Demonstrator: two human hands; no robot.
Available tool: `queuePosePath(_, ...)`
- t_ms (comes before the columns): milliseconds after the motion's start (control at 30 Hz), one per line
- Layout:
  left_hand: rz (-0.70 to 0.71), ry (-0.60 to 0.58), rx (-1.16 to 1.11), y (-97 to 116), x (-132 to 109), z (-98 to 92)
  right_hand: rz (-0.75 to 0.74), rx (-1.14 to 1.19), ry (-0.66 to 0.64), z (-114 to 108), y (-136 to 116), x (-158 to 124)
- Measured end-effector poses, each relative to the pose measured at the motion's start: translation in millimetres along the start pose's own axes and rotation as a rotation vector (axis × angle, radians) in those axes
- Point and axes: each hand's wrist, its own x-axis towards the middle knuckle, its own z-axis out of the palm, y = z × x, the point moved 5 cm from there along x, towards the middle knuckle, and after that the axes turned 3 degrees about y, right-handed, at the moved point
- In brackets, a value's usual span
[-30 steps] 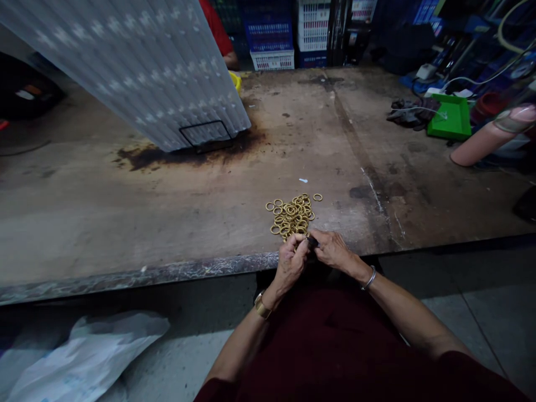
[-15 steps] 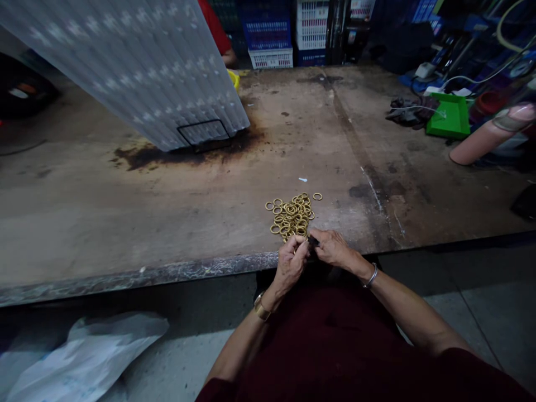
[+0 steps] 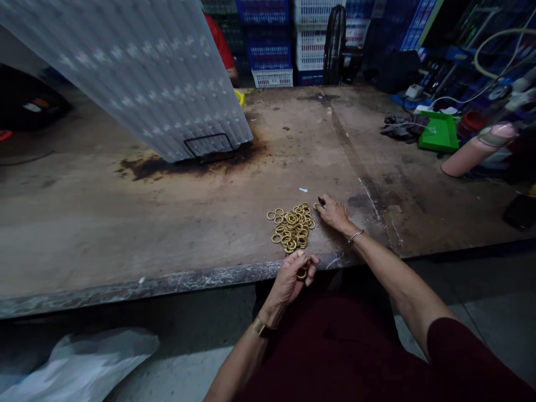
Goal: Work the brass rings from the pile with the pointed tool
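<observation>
A pile of brass-coloured metal rings (image 3: 292, 228) lies near the front edge of the wooden table (image 3: 201, 223). At that edge, close below the pile, my left hand (image 3: 288, 278) is closed around a brass ring (image 3: 302, 274); whether it holds more than one I cannot tell. My right hand (image 3: 334, 214) rests to the right of the pile, closed on a small black object (image 3: 321, 201) that pokes out past the fingers. Its fingertips touch a single ring (image 3: 315, 206) lying apart from the others, partly hidden by the hand.
A tall ribbed translucent air-cushion sheet (image 3: 167, 95) stands in a black wire holder (image 3: 209, 146). On the right are a green tray (image 3: 439, 133) and a pink bottle (image 3: 475, 153). A person's red sleeve (image 3: 220, 42) shows behind the sheet, with stacked crates (image 3: 272, 78) beyond.
My hands have parted. The right one moved forward and right with the black object, to the lone ring, while the left stays by the table edge with a ring now showing. The view tilted slightly.
</observation>
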Motion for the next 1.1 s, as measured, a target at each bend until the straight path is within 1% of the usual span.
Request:
queuePosePath(167,-0.054,-0.015,-0.075,0,1,-3.2,-0.001,-0.013,-0.055,5,-3,9)
queuePosePath(333,-0.119,-0.048,-0.142,0,2,-3.2,-0.022,0.029,-0.035,3,3,4)
queuePosePath(400,-0.114,-0.036,-0.161,1,3,-4.8,-0.052,0.093,-0.017,3,4,-6)
queuePosePath(500,-0.084,0.016,-0.189,5,6,-8.6,-0.149,0.271,0.017,4,-1,-33)
queuePosePath(633,-0.022,0.13,-0.191,12,12,-14.8,-0.317,0.522,0.066,0,-17,-77)
queuePosePath(733,0.014,0.221,-0.128,12,15,-19.9,-0.373,0.604,0.083,-5,-26,-100)
queuePosePath(833,0.024,0.255,-0.05,9,15,-21.6,-0.396,0.583,0.075,-7,-31,-109)
queuePosePath(1000,-0.052,0.178,0.004,1,12,-14.7,-0.421,0.474,0.029,-1,-33,-110)
queuePosePath(1100,-0.072,0.17,-0.029,2,11,-12.9,-0.433,0.445,0.037,1,-34,-111)
